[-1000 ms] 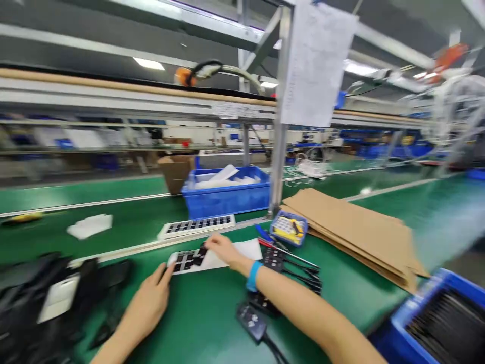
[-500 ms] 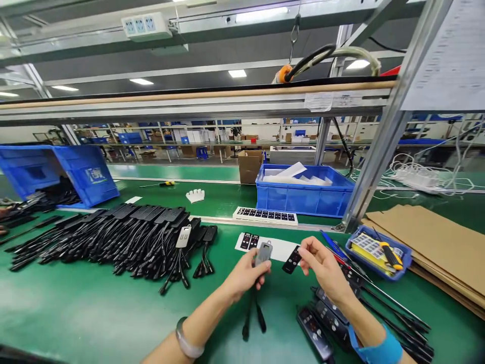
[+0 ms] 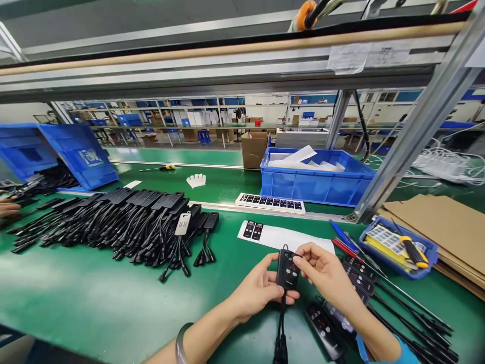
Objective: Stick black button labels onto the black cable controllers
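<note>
My left hand (image 3: 261, 288) is closed around a small controller box (image 3: 281, 273), upright, with black cables (image 3: 281, 338) hanging below it. A black label sticker (image 3: 291, 277) with printed buttons lies over the front of the box. My right hand (image 3: 322, 270) pinches the sticker's upper right edge; whether it is fully stuck down I cannot tell. Behind my hands lies a white backing sheet (image 3: 280, 238) with two black labels left of its middle. Several labelled controllers (image 3: 324, 328) rest beneath my right forearm, partly hidden by it.
A large heap of black cabled controllers (image 3: 125, 222) covers the left, near a tipped blue crate (image 3: 83, 156). A label strip (image 3: 270, 203) lies before a blue bin (image 3: 314, 184). Right are a small tool tray (image 3: 397, 247) and cardboard sheets (image 3: 447, 227). Another person's hand (image 3: 8, 207) shows far left.
My right hand has brought the sticker from beside the controller onto its front. The controller has moved right and slightly down in view, and the camera has tilted downward.
</note>
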`<state>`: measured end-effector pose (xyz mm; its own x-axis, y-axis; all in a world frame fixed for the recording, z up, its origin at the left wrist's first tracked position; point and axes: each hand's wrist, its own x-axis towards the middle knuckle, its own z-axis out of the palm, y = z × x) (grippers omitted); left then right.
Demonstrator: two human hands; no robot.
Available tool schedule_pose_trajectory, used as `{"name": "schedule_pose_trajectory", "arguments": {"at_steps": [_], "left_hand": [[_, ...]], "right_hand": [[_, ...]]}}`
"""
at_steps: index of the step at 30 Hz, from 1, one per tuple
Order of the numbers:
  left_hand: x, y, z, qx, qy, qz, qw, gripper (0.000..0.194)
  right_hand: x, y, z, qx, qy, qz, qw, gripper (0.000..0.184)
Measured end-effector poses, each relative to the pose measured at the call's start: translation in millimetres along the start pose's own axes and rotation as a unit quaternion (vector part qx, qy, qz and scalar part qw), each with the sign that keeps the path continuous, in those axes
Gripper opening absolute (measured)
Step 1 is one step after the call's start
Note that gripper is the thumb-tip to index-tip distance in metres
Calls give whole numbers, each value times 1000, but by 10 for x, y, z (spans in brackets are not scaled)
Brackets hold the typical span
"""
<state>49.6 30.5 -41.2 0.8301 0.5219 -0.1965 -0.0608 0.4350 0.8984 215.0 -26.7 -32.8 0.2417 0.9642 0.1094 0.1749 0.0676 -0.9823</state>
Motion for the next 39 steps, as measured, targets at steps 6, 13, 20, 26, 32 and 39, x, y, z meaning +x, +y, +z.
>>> {"name": "schedule_pose_trajectory", "arguments": {"at_steps": [6, 13, 20, 26, 32, 39], "left_hand": [[3, -32, -12, -8, -21, -13, 1000, 60], [7, -75, -10, -6, -32, -8, 999, 53], [14, -79, 6, 8, -31, 1, 999, 53], [1, -88, 17, 9, -36, 4, 999, 53], [1, -94, 22, 8, -36, 9, 999, 51], [5, -116, 21, 0, -34, 19, 999, 48]], "right_hand": [[-20, 50, 19, 6, -12, 2, 1000, 24], [-22, 81, 31, 0, 8, 11, 1000, 28], [-44, 109, 61, -10, 55, 9, 998, 26], [-49, 117, 64, -22, 63, 13, 998, 22], [-63, 121, 79, -33, 76, 13, 996, 23], [-10, 201, -18, -114, 61, 21, 991, 31]]}}
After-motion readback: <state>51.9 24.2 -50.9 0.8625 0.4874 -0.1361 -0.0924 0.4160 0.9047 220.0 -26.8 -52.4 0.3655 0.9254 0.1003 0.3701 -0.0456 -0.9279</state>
